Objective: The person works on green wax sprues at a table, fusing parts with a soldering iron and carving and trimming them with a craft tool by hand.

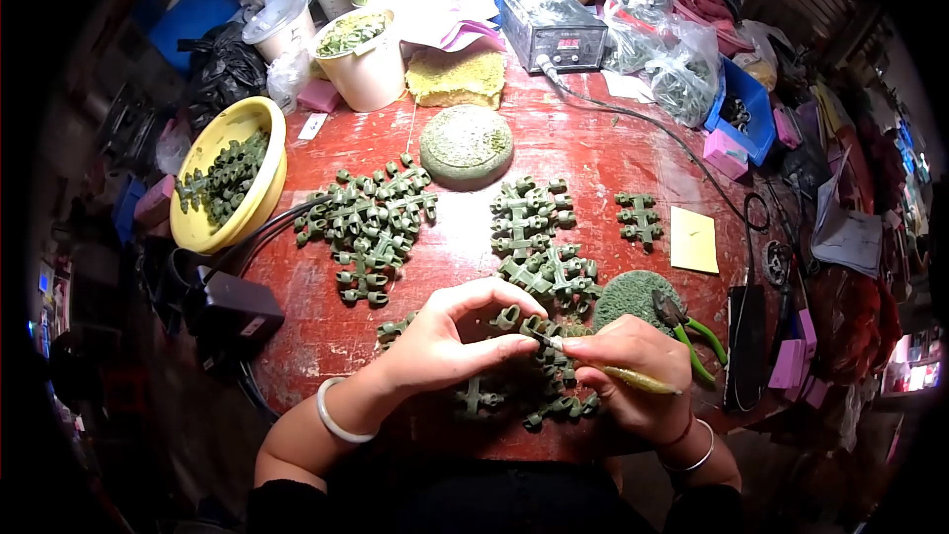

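My left hand (450, 336) pinches a dark green branched moulded piece (506, 318) with small looped ends between thumb and fingers. My right hand (638, 376) grips a slim tool with a yellow handle (645, 379), its metal tip against the green piece; I cannot make out the exact kind of tip. Below the hands lie more green pieces (561, 409). A pile of them (371, 218) spreads on the left, and a stacked row (534, 227) runs up the middle. One separate piece (640, 220) lies to the right.
A round green pad (638, 302) and green-handled pliers (704, 346) sit beside my right hand. A yellow paper (694, 239), a round block (467, 146), a yellow bowl (272, 173), a white bucket (364, 69) and a control box (554, 28) with a trailing cable stand around the red table (593, 148).
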Motion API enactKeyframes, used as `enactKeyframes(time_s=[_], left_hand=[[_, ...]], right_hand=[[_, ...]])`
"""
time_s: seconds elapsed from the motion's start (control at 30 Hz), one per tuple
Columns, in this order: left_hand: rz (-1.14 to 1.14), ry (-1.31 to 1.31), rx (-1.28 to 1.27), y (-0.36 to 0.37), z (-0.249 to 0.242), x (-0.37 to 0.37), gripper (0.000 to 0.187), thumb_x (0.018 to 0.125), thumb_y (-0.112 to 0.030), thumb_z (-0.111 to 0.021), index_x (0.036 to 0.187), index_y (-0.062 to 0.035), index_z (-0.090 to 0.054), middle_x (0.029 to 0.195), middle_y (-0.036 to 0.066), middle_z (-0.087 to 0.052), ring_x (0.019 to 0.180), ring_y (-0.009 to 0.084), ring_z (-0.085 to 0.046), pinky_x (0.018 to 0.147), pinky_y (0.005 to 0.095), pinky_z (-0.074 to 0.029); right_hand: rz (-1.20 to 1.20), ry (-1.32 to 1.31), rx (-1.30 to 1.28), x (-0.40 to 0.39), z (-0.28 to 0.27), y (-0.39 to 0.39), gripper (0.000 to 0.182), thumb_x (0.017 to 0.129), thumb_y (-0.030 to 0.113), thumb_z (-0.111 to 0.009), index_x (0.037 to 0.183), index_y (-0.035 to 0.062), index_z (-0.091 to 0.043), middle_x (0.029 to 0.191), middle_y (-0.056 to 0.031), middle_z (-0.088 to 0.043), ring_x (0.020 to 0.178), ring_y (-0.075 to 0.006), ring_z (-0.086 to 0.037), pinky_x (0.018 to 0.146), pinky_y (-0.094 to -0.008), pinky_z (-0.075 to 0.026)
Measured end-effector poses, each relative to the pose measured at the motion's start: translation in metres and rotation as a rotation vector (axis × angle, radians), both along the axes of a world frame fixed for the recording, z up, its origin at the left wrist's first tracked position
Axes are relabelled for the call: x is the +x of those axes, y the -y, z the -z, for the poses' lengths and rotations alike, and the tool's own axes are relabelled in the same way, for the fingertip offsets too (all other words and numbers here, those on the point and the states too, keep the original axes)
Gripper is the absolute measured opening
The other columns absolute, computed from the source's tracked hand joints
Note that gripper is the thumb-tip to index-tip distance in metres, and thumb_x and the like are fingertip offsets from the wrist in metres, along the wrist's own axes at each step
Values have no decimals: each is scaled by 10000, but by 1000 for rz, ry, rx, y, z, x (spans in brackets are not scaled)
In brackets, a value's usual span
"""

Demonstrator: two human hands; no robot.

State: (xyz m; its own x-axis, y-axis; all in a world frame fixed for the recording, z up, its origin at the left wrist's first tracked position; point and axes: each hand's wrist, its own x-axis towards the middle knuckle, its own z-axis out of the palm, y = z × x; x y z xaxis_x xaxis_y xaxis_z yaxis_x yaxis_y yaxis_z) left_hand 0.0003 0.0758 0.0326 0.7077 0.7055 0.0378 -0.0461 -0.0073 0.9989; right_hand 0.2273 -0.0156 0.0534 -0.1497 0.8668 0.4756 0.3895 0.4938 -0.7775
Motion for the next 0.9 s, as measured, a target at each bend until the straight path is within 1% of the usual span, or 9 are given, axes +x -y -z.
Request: enactKeyframes(time_s=[0.1, 0.2, 0.33, 0.47, 0.6, 0.67, 0.77, 0.83, 0.9], left_hand=[[11, 41, -71, 0, 3, 0, 277, 883, -46, -759, 1143, -4, -674, 1107, 49, -686, 1070, 123, -618, 982, 296, -477], [10, 86, -122, 0, 5, -1, 279, 893, -31, -749, 1157, -2, -662, 1130, 48, -673, 1075, 117, -612, 985, 292, -478], [18, 101, -142, 0, 6, -1, 286, 903, -26, -742, 1172, -5, -649, 1138, 43, -661, 1069, 115, -610, 965, 289, -491], [45, 114, -281, 0, 8, -2, 308, 882, 36, -731, 1166, -2, -619, 1153, 80, -660, 1086, 149, -627, 951, 313, -514], [123, 248, -403, -1, 11, 1, 289, 931, 11, -691, 1206, -19, -607, 1137, 31, -635, 1035, 92, -606, 897, 262, -509], [132, 278, -426, 0, 9, 2, 292, 936, 13, -683, 1212, -24, -595, 1127, 24, -628, 1003, 84, -605, 865, 254, -512], [157, 233, -521, 0, 5, 0, 293, 950, -9, -675, 1223, -45, -576, 1089, 1, -611, 915, 65, -582, 771, 227, -491], [209, 249, -645, 1, 7, -3, 343, 915, 59, -666, 1221, -49, -554, 1182, 50, -599, 933, 88, -598, 705, 191, -488], [207, 227, -628, 2, 3, -2, 331, 924, 38, -667, 1221, -52, -550, 1170, 42, -592, 908, 71, -586, 683, 179, -477]], right_hand=[[-16, 8, 4, 0, 0, 0, 331, 814, 41, -801, 1140, 55, -741, 838, -67, -684, 714, -199, -635, 637, -309, -508], [157, 104, 37, 0, -5, 3, 352, 791, 17, -809, 1136, 43, -742, 851, -64, -674, 719, -193, -630, 641, -299, -510], [-18, 15, 25, -1, 0, 2, 348, 796, -14, -791, 1137, 32, -738, 862, -70, -680, 725, -191, -636, 643, -300, -512], [60, -13, 4, 0, -1, 1, 340, 802, 1, -794, 1136, 31, -736, 911, -89, -707, 728, -196, -642, 645, -303, -521], [21, -50, -37, 4, -4, 2, 292, 835, 7, -775, 1123, 10, -731, 915, -102, -709, 743, -187, -643, 668, -300, -518], [40, -265, -274, 7, -5, 3, 240, 871, 12, -748, 1110, 1, -729, 932, -109, -713, 792, -174, -649, 717, -286, -511], [-18, -422, -465, 7, -2, 3, 219, 890, 9, -727, 1109, -1, -728, 968, -107, -715, 845, -165, -652, 760, -275, -502], [-33, -393, -499, 8, -1, 3, 232, 888, 4, -727, 1121, 5, -727, 988, -100, -713, 862, -166, -655, 769, -269, -503], [-30, -469, -541, 7, -1, 3, 234, 890, -1, -722, 1124, 11, -727, 985, -92, -711, 857, -162, -654, 762, -269, -503]])
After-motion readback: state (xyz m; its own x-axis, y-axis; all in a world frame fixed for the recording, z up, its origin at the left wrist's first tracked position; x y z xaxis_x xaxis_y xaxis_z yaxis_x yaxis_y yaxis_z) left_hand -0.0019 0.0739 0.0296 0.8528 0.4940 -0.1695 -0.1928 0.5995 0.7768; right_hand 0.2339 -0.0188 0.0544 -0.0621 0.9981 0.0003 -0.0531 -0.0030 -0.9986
